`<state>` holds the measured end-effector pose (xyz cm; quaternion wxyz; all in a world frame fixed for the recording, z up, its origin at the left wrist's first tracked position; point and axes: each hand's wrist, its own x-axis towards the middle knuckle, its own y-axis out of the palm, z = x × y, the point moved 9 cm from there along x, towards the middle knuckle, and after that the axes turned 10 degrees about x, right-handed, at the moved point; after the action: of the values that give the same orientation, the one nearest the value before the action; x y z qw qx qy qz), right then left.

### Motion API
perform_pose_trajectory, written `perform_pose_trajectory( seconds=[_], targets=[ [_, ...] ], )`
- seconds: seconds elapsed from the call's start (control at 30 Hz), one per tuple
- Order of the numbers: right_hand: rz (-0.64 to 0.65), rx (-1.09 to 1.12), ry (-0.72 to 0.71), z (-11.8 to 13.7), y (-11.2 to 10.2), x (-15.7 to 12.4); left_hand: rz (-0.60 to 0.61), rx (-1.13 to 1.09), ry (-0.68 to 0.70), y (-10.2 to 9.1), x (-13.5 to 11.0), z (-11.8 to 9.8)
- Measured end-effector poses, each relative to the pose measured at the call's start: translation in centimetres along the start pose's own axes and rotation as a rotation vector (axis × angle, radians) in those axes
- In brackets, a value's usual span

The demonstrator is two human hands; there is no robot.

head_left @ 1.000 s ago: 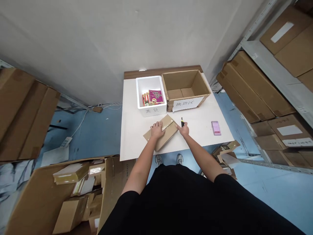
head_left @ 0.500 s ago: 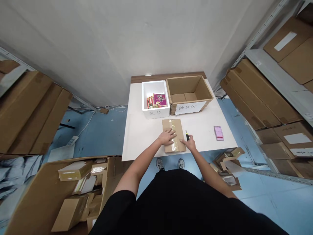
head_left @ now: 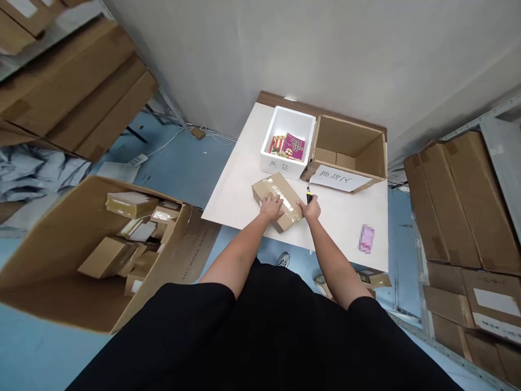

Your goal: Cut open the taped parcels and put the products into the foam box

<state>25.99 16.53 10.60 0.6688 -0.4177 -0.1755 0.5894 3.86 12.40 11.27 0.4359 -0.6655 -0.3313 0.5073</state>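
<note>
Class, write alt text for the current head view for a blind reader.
Left hand rests on a taped cardboard box on a white table; right hand grips a cutter. Behind sit an open carton and a white tub of packets.

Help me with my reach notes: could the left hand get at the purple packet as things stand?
Probably yes: the white box around the purple packet is open on top, and nothing seems to cover the packet. The left hand, resting on the parcel, would need to lift off first.
</note>
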Motion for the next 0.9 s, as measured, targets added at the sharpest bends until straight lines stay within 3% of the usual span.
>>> perform_pose_trajectory(
  seconds=[0.13,0.27,0.43,0.5,0.67,0.8,0.9],
  targets=[
    [-0.009,0.004,-0.059,1.2,-0.6,1.2,0.072,0.001,0.042,-0.3,1.4,0.2],
    [-0.019,0.083,0.029,-2.6,-1.2,-1.1,0.075,0.037,0.185,-0.3,1.2,-0.4],
    [0.01,0.204,0.179,-7.0,0.6,-4.4,0.055,-0.002,0.264,0.0,0.3,-1.1],
    [-0.011,0.213,0.198,-6.6,0.9,-4.0,0.023,0.009,0.232,-0.5,0.3,-1.3],
    [0.009,0.163,0.161,-2.0,1.2,-0.5,-0.029,0.11,0.049,-2.0,0.5,-1.7],
    [0.04,0.131,0.104,0.1,1.0,0.6,0.076,0.105,0.054,-0.9,0.6,-2.8],
    [0.055,0.135,0.0,-0.2,0.4,0.0,0.079,0.154,0.073,-0.3,0.5,-3.0]
  ],
)
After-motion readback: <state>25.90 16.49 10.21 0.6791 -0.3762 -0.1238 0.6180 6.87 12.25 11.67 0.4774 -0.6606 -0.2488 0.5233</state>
